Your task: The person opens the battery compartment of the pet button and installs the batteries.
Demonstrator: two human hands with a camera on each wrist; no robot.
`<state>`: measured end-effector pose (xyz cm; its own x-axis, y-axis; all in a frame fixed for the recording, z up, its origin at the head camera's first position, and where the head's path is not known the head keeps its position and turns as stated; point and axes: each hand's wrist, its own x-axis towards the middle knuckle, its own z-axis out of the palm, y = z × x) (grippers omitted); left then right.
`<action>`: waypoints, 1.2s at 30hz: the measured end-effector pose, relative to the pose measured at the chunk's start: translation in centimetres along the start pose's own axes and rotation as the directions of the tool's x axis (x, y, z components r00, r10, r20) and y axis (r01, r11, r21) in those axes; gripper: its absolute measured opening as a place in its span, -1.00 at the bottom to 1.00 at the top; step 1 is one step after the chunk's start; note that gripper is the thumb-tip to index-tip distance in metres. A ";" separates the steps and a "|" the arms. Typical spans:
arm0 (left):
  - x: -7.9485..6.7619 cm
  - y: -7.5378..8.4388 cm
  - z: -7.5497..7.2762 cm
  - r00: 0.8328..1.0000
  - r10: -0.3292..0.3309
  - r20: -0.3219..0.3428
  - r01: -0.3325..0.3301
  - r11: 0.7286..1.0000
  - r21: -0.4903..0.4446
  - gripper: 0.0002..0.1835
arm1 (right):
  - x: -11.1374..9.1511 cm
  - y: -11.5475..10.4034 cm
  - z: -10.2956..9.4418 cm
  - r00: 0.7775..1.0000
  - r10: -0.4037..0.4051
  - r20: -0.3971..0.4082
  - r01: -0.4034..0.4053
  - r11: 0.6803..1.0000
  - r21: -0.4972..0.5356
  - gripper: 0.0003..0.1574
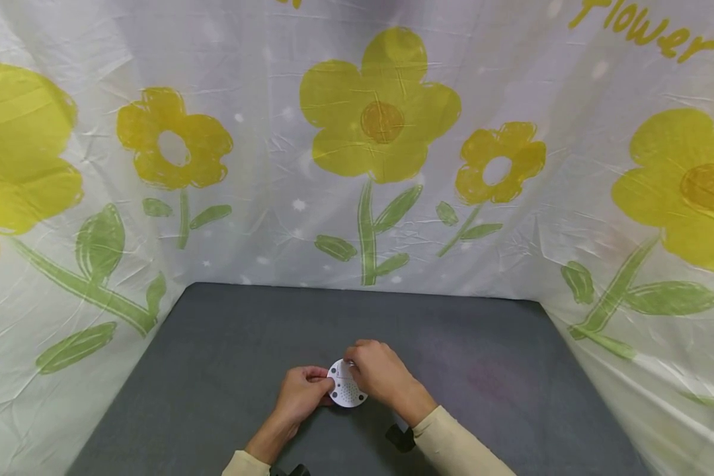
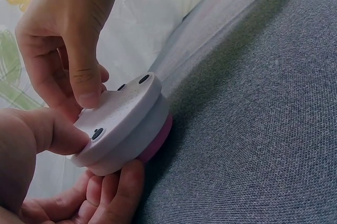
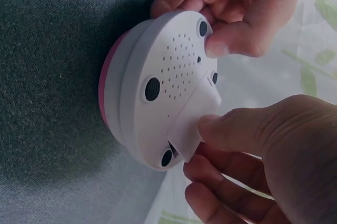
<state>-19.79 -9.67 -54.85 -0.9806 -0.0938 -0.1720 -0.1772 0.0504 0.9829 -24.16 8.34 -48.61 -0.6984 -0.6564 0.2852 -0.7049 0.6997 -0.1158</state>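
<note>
A round white device (image 1: 348,395) with a pink face (image 3: 107,76) is held upside down, its perforated white underside and black rubber feet (image 3: 152,89) turned upward. My left hand (image 1: 300,395) grips its left rim, thumb on the underside and fingers beneath the pink side. The right hand (image 1: 383,375) is at the far edge, where its thumb and fingers pinch a white battery cover (image 3: 194,116). In the right wrist view one end of that cover stands tilted out of the underside, with a dark slot beside it. Whatever lies under the cover is hidden.
A dark grey cloth-covered table (image 1: 262,330) spreads under both hands. White curtains (image 1: 262,132) printed with yellow flowers hang along its back and both sides. Black wrist straps (image 1: 400,437) show near the cream sleeves (image 1: 458,446).
</note>
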 end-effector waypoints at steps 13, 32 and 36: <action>-0.1 0.0 -0.3 1.000 -0.003 0.009 0.003 1.000 0.007 -0.72 | -0.1 0.2 0.1 0.999 -0.021 -0.035 0.022 0.999 0.047 -0.87; 0.0 -0.1 -0.2 1.000 0.000 0.007 0.000 1.000 0.007 -0.69 | -0.4 1.5 0.3 0.971 0.229 0.066 -0.236 0.961 0.146 -0.81; -0.1 0.0 -0.2 1.000 -0.005 0.014 0.005 1.000 0.008 -0.69 | -0.6 1.4 0.5 0.969 0.242 0.055 -0.248 0.953 0.171 -0.80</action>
<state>-19.69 -9.86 -54.81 -0.9808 -0.0803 -0.1774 -0.1823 0.0579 0.9815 -24.81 9.55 -49.41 -0.8540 -0.4818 0.1962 -0.5201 0.7817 -0.3441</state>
